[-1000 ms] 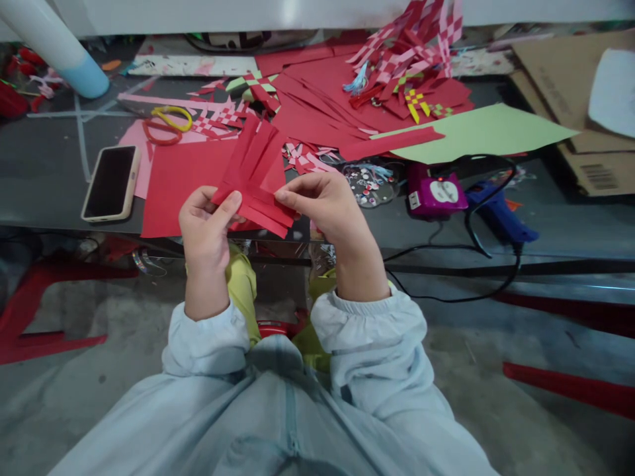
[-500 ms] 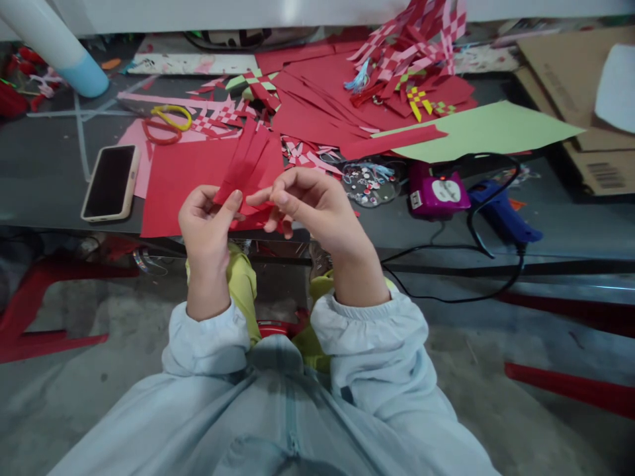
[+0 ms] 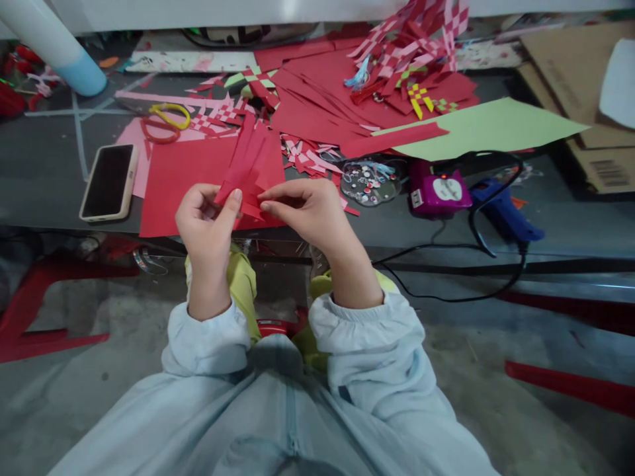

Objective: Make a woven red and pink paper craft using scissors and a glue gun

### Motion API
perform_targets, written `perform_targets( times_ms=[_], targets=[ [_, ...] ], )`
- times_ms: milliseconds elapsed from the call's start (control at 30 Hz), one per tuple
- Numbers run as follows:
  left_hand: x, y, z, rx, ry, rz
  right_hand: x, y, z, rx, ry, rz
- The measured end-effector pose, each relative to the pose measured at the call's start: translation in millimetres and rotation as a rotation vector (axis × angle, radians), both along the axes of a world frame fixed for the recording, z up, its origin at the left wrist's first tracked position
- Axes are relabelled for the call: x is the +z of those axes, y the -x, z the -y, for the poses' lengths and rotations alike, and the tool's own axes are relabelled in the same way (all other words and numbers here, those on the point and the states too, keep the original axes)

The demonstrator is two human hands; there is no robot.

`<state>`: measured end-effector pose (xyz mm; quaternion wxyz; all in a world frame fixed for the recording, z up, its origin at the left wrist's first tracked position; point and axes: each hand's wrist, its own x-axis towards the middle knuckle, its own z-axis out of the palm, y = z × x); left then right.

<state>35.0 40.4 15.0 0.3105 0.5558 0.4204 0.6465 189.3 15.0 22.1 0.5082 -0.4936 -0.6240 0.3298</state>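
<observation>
Several red paper strips (image 3: 247, 158), joined or stacked at their lower end, fan upward from my left hand (image 3: 208, 215). Its thumb presses them against the curled fingers. My right hand (image 3: 312, 211) is just to the right, thumb and forefinger pinched at the edge of a red strip (image 3: 253, 206) that slants out of the bunch. Beneath them lies a sheet of red paper (image 3: 186, 178) at the table's front edge.
A phone (image 3: 110, 182) and scissors (image 3: 166, 124) lie left. To the right are a clear tray of beads (image 3: 372, 184), a purple box (image 3: 439, 192), a blue glue gun (image 3: 506, 208) with its black cord, and green paper (image 3: 496, 132). Red paper sheets (image 3: 317, 99) lie behind.
My right hand's loosely spread fingers have come together into a pinch at the slanting red strip. My left hand keeps its hold on the strips, almost unmoved.
</observation>
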Motion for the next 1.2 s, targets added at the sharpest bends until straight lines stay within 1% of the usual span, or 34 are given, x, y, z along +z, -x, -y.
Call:
perform_targets(
  times_ms=[67, 133, 300, 367, 433, 533, 633, 733, 800, 833, 967, 1033, 1100, 1200],
  targets=[
    [0.9, -0.6, 2.5, -0.004, -0.024, -0.042, -0.9, 1.0, -0.5, -0.028, -0.005, 0.074],
    [1.8, -1.1, 4.7, -0.001, -0.04, -0.078, 0.2, 1.9, -0.4, -0.02, 0.01, 0.117],
    [3.0, -1.0, 7.6, 0.033, -0.066, -0.175, 5.5, 2.0, 1.0, 0.086, 0.079, 0.101],
    [3.0, -0.7, 8.0, 0.034, -0.059, -0.194, 5.5, 2.4, 0.5, 0.087, 0.069, 0.064],
    [3.0, -0.5, 8.4, 0.022, -0.044, -0.204, 4.1, 3.3, -0.7, 0.058, 0.049, 0.022],
    [3.2, 0.0, 8.8, 0.021, -0.035, -0.217, 1.5, 4.0, -2.8, 0.032, 0.046, -0.106],
    [3.8, 1.4, 8.6, 0.064, -0.033, -0.262, 1.8, 0.8, -3.6, 0.026, 0.046, -0.275],
    [3.7, 3.3, 7.2, 0.14, -0.037, -0.304, 5.5, -7.0, -2.5, -0.073, 0.009, -0.367],
    [2.5, 4.2, 5.5, 0.15, -0.029, -0.265, 7.8, -12.6, -1.2, -0.119, 0.0, -0.397],
    [1.6, 4.5, 4.5, 0.141, -0.017, -0.227, 8.4, -14.6, -0.5, -0.109, 0.013, -0.399],
    [-2.3, 3.8, 1.0, 0.095, 0.015, -0.051, 6.7, -13.2, 1.6, 0.086, 0.154, -0.298],
    [-2.9, 2.7, 0.2, 0.079, 0.024, 0.009, 4.6, -7.4, 2.2, 0.106, 0.151, -0.197],
    [-2.2, 1.5, 0.2, 0.064, 0.048, 0.035, 2.7, -0.7, 2.6, 0.044, 0.051, -0.061],
    [-0.3, 0.2, 0.9, 0.059, 0.102, 0.042, 0.0, 6.8, 3.1, -0.032, -0.169, 0.195]
  ],
)
